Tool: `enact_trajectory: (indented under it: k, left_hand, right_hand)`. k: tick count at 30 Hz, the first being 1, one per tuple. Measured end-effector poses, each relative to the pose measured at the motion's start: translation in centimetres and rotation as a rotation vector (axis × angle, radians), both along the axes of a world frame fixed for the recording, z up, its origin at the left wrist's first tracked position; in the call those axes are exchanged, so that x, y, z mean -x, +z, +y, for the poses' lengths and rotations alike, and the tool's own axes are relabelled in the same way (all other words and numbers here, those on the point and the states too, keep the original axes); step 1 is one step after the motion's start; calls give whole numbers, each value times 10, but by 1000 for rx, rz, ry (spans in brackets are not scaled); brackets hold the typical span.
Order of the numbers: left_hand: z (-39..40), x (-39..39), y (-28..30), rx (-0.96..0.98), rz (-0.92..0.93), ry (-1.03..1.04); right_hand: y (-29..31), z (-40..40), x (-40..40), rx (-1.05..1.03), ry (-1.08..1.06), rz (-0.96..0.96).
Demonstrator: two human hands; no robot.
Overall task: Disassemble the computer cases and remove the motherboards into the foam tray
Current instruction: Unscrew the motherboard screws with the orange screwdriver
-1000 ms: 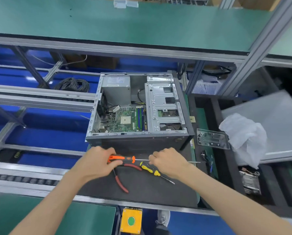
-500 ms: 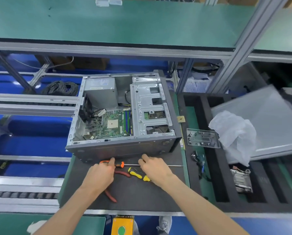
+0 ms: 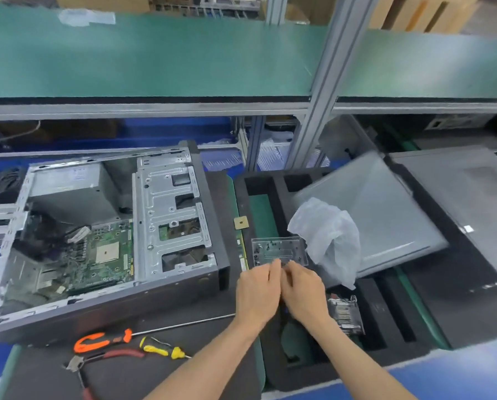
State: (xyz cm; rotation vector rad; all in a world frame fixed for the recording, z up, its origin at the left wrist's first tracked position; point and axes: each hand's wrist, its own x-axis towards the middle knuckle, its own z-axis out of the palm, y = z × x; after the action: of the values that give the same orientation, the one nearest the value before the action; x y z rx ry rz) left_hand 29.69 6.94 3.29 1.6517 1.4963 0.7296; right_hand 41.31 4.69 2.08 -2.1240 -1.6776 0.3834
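Both our hands have left the tools and gone over to the right. Now our left hand [image 3: 257, 293] and our right hand [image 3: 303, 294] sit close together over the black foam tray [image 3: 391, 336], at the near edge of a small see-through plate [image 3: 279, 252]. The fingers are bent, but it is blurry, so we cannot tell if they hold anything.

The computer case [image 3: 103, 241] lies open on its side to the left. The green motherboard [image 3: 97, 258] is inside it.

The orange screwdriver [image 3: 105, 340], the yellow screwdriver [image 3: 162, 347] and the red pliers [image 3: 103, 360] lie on the dark mat in front of the case. A white plastic bag [image 3: 328, 238] lies on the tray, just beside the plate.
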Motion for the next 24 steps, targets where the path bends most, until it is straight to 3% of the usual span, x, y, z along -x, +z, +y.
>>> enact_trajectory:
  k: [2,5,14,18,24]
  left_hand:
    - [27,-25,0,47,-98,90]
    - [63,-52,-13,49,-95,112]
    - [108,-80,-46,12,-10,-94]
    - [109,-79,-51,90,-4,-169]
    - [95,-68,-36,290,-173,-222]
  right_hand:
    - [-1,3,-17,11,-48,10]
    - [-4,9,-38,21,-51,-14]
    - [-11,31,-57,47,29,3]
    - [-15,37,-55,55,34,-12]
    - [-12,40,-57,8,-22,7]
